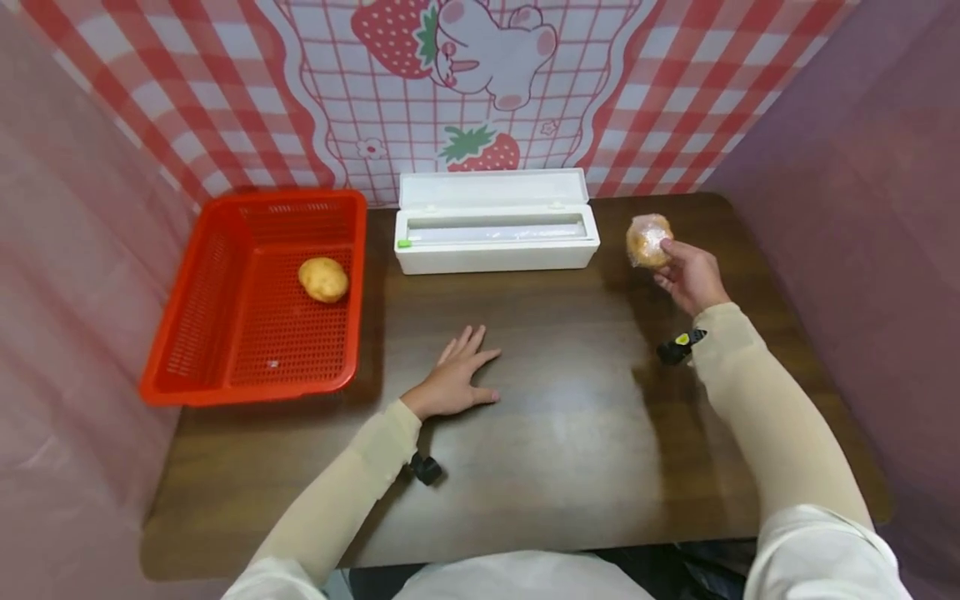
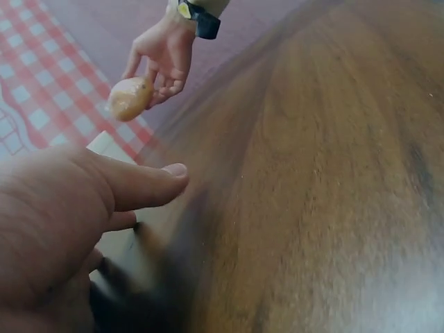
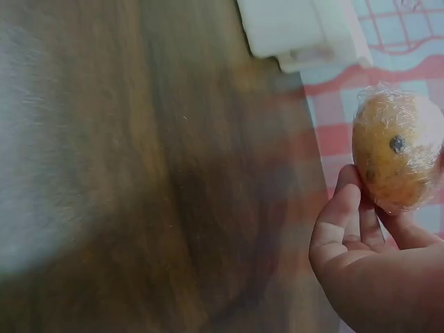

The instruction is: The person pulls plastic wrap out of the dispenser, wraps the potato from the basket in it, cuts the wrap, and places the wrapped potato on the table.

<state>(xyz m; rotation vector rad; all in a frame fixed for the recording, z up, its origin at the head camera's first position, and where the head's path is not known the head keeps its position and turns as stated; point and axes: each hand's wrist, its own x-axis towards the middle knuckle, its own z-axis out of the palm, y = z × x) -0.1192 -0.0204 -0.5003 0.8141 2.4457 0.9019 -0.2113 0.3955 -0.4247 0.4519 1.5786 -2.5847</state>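
A potato wrapped in clear plastic film is pinched between the thumb and fingers of my right hand, held above the table's far right. In the right wrist view the wrapped potato shows a dark spot under crinkled film. My left hand holds nothing; its fingers are spread over the middle of the table. A bare potato lies in the red plastic basket on the left. Nearest in front of both hands is a white cling film box, lid raised, with a film roll inside.
The wooden table carries the basket at its left and the film box along its back edge. A checked strawberry-print cloth hangs behind. Pink curtains close off both sides. A small pale scrap lies in the basket.
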